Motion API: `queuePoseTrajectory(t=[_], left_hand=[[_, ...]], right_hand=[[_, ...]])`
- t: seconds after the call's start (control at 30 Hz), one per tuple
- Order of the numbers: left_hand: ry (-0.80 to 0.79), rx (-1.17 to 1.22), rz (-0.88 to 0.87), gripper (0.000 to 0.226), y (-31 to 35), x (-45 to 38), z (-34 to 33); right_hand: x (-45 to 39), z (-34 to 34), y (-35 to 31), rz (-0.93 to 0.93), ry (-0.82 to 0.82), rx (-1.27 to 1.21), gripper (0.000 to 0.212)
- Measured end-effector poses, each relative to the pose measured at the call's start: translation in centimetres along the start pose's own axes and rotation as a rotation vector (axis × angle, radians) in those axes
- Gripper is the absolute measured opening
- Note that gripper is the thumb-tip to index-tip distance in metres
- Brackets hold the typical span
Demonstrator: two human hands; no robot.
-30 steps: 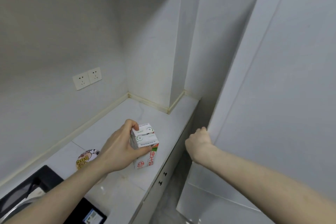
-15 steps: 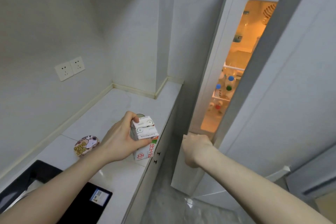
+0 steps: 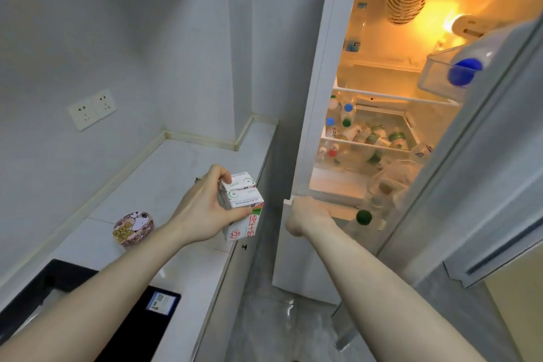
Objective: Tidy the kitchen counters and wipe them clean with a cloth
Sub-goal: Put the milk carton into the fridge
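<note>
My left hand (image 3: 202, 211) grips two small white milk cartons (image 3: 244, 194) side by side, held just above the front edge of the white counter (image 3: 182, 167). My right hand (image 3: 305, 214) has its fingers curled at the bottom of the open fridge door (image 3: 484, 170), by the door's lower shelf; the fingertips are hidden. The lit fridge (image 3: 376, 91) stands open to the right of the counter. No cloth is in view.
A round tin with a cartoon dog (image 3: 133, 228) lies on the counter near a black hob (image 3: 132, 326). Wall sockets (image 3: 92, 109) sit above. Several bottles fill the fridge's lower shelves, and a green-capped bottle (image 3: 364, 217) stands in the door. The lower fridge door (image 3: 302, 267) is closed.
The fridge door has swung from closed to wide open under my right hand, showing the lit inside. My left hand has kept hold of the cartons over the counter edge.
</note>
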State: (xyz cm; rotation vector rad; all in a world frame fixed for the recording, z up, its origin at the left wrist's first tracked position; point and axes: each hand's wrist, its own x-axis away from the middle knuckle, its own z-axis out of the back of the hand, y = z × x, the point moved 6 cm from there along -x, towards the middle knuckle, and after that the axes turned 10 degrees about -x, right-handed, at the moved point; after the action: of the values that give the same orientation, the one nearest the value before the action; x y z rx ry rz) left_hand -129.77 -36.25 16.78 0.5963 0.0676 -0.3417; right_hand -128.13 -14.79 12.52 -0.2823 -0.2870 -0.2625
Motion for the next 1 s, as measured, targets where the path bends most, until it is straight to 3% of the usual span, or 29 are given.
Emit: queuePoseTrajectory(t=[0.13,0.33,0.5,0.63,0.77,1.0], left_hand=[[-0.001,0.019,-0.017,0.062,0.5,0.3,-0.1],[-0.054,0.176,-0.008,0.059,1.8,-0.5,-0.6],[-0.094,0.254,-0.054,0.058,3.9,-1.5,-1.5],[-0.170,0.396,-0.023,0.053,4.5,-2.8,-2.9],[-0.192,0.488,-0.041,0.049,5.5,-4.8,-3.5],[-0.236,0.626,-0.090,0.043,9.0,-9.5,-4.8]], right_hand=[[-0.2,0.1,2.8,-0.048,0.021,-0.052,0.032],[1.4,0.4,7.2,-0.046,0.047,-0.182,0.052],[1.8,1.0,10.4,-0.023,0.087,-0.215,0.052],[1.5,1.7,9.5,0.111,0.065,-0.586,0.038],[0.2,2.8,6.9,0.133,-0.086,-1.075,0.036],[-3.0,6.4,5.4,0.175,-0.198,-1.329,0.040]])
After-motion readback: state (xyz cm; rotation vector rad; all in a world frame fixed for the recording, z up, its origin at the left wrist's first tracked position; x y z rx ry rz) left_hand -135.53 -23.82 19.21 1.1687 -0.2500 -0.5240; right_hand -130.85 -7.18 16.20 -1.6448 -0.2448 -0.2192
